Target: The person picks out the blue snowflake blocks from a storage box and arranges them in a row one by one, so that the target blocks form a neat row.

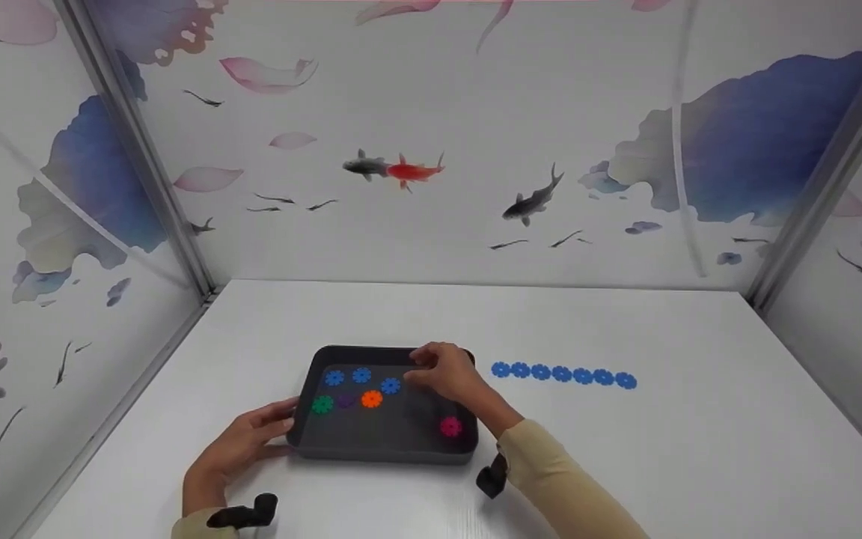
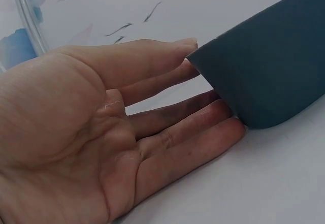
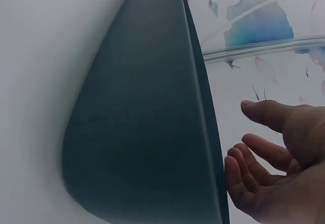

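Blue discs [image 1: 390,385], three of them, lie in the dark tray [image 1: 382,454]; seven more line up on the white table [image 1: 700,449] to its right. You seem to be at the picking step: your right hand [image 1: 447,372] hovers over the tray, thumb and fingers parted, nothing visible in it. A light pinch seems called for. Your left hand [image 1: 236,442] touches the tray's left side, fingers nearly straight, not gripping. Walls [image 1: 588,97] printed with fish and petals enclose three sides.

Tray walls [image 1: 382,454] bar sideways passage, leaving overhead free.
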`<state>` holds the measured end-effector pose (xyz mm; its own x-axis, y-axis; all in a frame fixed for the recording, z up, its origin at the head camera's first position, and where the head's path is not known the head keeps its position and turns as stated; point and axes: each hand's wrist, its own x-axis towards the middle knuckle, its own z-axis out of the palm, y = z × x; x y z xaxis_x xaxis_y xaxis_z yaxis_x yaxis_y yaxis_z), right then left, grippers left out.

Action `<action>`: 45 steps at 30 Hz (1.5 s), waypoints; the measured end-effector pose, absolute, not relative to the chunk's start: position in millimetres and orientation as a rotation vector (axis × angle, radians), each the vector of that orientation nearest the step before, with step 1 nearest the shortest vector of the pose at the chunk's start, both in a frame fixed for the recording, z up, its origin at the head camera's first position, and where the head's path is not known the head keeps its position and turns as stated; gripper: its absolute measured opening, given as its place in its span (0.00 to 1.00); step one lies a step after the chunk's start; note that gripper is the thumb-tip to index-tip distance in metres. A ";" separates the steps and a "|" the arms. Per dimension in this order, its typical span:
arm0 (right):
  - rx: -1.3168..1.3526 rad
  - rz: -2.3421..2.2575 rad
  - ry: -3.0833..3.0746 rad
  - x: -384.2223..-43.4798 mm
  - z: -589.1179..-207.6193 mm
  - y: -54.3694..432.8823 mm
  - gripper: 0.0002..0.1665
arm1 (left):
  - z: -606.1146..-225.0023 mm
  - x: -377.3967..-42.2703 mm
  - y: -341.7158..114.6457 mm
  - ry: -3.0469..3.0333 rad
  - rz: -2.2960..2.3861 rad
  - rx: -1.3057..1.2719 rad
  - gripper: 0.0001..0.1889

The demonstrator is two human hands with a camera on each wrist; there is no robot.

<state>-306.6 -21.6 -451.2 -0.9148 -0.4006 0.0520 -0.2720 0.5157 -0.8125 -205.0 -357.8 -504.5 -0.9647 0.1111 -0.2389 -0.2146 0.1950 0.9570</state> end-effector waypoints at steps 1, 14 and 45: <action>-0.568 -1.362 2.609 -307.3 -452.4 -23.5 0.23 | -504.4 -205.0 -358.0 2.217 1.841 -0.091 0.37; -0.421 -1.470 2.445 -314.0 -470.1 -44.4 0.25 | -503.5 -203.3 -357.2 2.206 1.865 -0.082 0.36; -0.439 -1.312 2.624 -316.9 -485.0 -63.6 0.19 | -504.0 -202.6 -355.5 2.219 1.863 -0.103 0.36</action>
